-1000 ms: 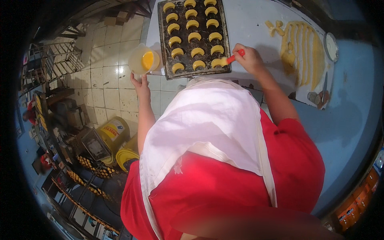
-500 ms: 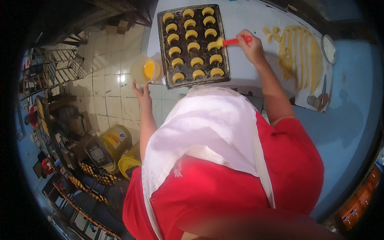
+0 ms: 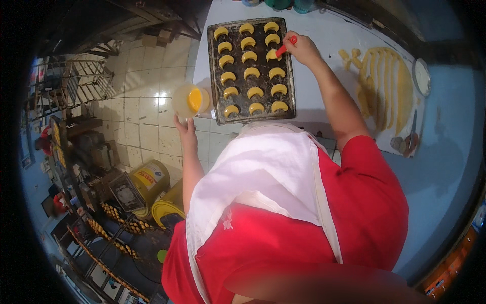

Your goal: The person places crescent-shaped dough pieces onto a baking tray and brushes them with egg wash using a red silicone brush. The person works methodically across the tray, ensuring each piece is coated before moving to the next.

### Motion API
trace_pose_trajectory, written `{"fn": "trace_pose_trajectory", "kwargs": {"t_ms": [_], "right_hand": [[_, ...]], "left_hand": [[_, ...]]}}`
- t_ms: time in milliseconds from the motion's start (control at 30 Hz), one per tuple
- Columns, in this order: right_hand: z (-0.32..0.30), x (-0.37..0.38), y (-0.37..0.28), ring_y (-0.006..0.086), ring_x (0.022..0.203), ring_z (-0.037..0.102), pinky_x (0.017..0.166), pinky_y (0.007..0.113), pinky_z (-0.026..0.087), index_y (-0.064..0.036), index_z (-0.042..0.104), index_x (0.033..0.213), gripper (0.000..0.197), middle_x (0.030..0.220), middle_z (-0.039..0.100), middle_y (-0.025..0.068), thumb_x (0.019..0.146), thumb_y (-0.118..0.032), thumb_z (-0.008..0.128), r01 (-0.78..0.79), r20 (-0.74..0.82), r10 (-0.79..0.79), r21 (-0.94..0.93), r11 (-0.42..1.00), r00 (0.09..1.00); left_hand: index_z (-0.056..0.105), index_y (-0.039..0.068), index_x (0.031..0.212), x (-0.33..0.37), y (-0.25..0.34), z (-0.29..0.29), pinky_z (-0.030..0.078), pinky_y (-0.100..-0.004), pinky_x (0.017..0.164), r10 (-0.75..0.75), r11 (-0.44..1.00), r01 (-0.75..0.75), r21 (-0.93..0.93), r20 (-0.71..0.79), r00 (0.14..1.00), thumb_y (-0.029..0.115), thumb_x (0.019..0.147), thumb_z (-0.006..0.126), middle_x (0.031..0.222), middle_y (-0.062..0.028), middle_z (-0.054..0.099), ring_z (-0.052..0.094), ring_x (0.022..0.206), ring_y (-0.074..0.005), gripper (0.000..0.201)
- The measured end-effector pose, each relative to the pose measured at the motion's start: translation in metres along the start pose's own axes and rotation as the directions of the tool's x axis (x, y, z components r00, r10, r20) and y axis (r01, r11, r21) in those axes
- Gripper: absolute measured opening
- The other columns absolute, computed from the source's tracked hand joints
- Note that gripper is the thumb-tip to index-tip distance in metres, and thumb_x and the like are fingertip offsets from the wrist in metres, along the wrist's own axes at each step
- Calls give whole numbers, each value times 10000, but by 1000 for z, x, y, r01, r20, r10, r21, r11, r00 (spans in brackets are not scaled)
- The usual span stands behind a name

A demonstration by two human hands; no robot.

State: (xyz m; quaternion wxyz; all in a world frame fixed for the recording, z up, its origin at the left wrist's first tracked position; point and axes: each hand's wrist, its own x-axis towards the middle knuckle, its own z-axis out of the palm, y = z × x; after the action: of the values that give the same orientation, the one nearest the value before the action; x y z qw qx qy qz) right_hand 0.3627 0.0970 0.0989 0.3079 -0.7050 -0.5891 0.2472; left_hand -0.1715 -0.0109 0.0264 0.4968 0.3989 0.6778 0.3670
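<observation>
A dark baking tray (image 3: 240, 76) lies on the white table, bearing rows of yellow crescent-shaped dough pieces (image 3: 251, 72). My right hand (image 3: 302, 49) is closed round the red handle of a pastry brush (image 3: 284, 48). The brush's bristles rest on a crescent in the tray's right column, third row from the far end. To the left of the tray, beside the table edge, my left hand (image 3: 186, 125) grips a translucent cup (image 3: 183, 100) from below. Orange-yellow egg wash (image 3: 195, 100) shows inside the tilted cup.
Right of the tray, a rolled dough sheet cut in strips (image 3: 387, 86) lies near a round white bowl (image 3: 421, 77) and a knife (image 3: 413, 126). Yellow buckets (image 3: 149, 177) stand on the tiled floor at left. Racks with trays of baked-looking pieces (image 3: 121, 218) stand lower left.
The brush has moved up the tray's right column to a crescent farther from me. The whole scene sits slightly lower in the picture. My left hand keeps holding the cup.
</observation>
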Motion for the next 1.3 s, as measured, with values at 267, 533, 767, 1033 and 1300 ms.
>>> {"fn": "trace_pose_trajectory", "kwargs": {"t_ms": [267,533,767,1033,1300], "right_hand": [[11,47,1,435,910,718,801,533,560,-130,693,1063,270,918,755,172,1000,-382,620,2,-84,-4,-26,1000,996],[18,84,18,422,931,725,795,533,568,-188,685,1115,233,949,760,172,991,-380,640,-68,-245,57,-39,997,968],[17,100,27,429,942,724,806,544,568,-172,687,1093,232,956,760,178,985,-370,635,-129,-267,110,-54,990,957],[1,48,39,422,873,724,775,516,558,-116,678,1022,185,890,755,157,975,-291,643,-97,-139,118,145,985,983],[10,20,63,357,826,743,741,454,553,-88,678,1060,187,886,747,163,997,-262,653,-12,-204,71,277,961,976]], "left_hand": [[107,213,1688,-4,5,1,465,-380,966,-41,999,41,-33,4,999,293,1063,649,1489,-134,510,539,1128,-186,831],[111,220,1686,-4,9,1,457,-324,919,-25,996,29,-89,43,999,276,1056,667,1445,-93,524,518,1057,-135,841],[157,168,1686,-11,14,3,465,-275,876,-37,994,36,-99,-12,999,247,1050,692,1284,-52,590,545,1012,-122,834],[292,147,1678,-4,42,3,490,-337,986,42,996,-49,-78,-93,995,182,1056,680,1359,-79,598,580,1122,-150,734],[371,69,1643,17,144,63,488,-353,1028,149,988,-153,10,154,977,102,1027,680,1413,-109,614,604,1194,-170,689]]}}
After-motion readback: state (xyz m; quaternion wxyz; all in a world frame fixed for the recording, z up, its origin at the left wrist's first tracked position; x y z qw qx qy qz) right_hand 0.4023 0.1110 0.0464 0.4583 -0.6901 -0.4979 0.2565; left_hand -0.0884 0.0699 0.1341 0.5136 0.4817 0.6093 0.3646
